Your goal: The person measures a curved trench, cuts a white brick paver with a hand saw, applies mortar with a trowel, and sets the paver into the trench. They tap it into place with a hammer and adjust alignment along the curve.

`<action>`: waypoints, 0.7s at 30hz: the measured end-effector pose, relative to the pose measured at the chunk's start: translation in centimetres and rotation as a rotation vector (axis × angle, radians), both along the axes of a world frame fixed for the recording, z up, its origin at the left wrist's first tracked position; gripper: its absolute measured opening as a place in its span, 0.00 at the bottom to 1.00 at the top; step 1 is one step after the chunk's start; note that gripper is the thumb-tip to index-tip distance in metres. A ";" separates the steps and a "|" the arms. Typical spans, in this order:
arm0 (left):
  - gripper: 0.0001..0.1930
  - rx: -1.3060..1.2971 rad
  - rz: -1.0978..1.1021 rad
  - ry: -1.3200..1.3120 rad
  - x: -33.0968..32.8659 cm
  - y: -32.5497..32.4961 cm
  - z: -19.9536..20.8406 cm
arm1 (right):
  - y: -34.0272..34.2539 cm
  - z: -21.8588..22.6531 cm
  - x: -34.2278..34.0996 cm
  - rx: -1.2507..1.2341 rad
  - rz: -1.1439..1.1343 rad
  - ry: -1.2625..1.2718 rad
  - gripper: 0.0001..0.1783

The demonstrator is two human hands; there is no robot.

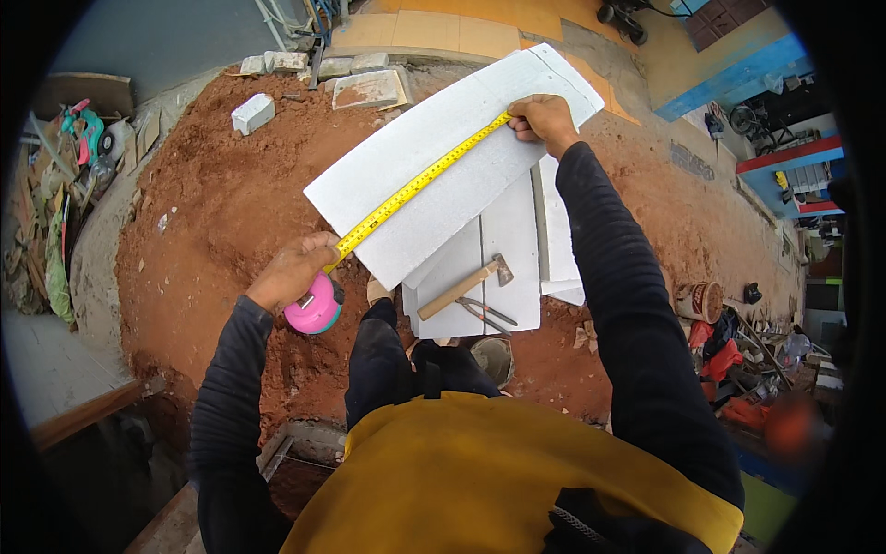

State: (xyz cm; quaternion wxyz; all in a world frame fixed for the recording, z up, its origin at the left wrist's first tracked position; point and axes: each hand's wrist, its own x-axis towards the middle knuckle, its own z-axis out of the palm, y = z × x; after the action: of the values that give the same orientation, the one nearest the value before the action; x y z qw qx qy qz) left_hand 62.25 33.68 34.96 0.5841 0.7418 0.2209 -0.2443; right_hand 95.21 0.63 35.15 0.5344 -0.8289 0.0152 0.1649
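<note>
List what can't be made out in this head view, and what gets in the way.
All in the head view:
- Tape: its markings are too small to read reliably.
- Lower slabs: partly hidden beneath the top slab.
- Grey round thing: partly hidden by the trousers; its kind is unclear.
- Orange shape: too blurred to identify.
</note>
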 end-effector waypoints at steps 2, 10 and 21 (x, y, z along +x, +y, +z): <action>0.13 -0.021 -0.026 -0.005 0.1 -0.1 0.2 | -0.1 0.3 0.0 0.007 -0.006 0.003 0.06; 0.17 0.047 -0.072 -0.024 0.2 -0.2 0.3 | -0.4 0.1 0.3 -0.031 -0.030 0.053 0.06; 0.15 0.089 -0.032 -0.007 -0.3 -1.9 1.7 | -0.7 -0.1 0.6 -0.032 -0.009 0.043 0.07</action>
State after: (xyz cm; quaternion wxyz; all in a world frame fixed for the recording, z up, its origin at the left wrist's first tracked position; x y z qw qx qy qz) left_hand 61.99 31.78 36.68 0.5475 0.7713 0.2174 -0.2411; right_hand 95.76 -0.10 35.05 0.5214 -0.8334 0.0329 0.1802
